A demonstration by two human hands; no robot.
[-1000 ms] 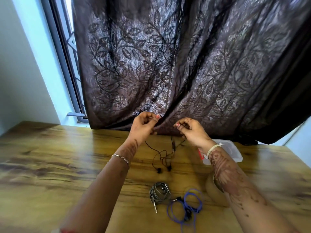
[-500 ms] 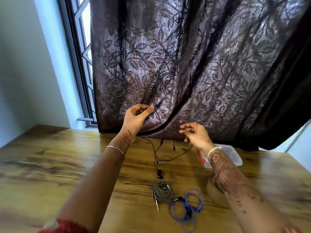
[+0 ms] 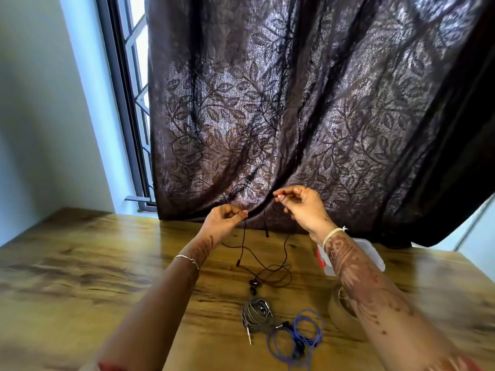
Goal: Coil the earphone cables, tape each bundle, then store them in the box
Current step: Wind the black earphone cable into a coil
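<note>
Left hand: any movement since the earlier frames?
Yes. The left hand has dropped closer to the table and the grey coiled cable, still pinching the black earphones by their cable.

The right forearm (image 3: 356, 277) hides most of the tape roll (image 3: 340, 315) and the near part of the box (image 3: 375, 254) by the far right edge of the desk (image 3: 80, 263). Between the left hand (image 3: 223, 220) and the right hand (image 3: 302, 206), the black cable (image 3: 243, 245) vanishes against the dark curtain (image 3: 321, 103). The desk's left side is blurred.
</note>
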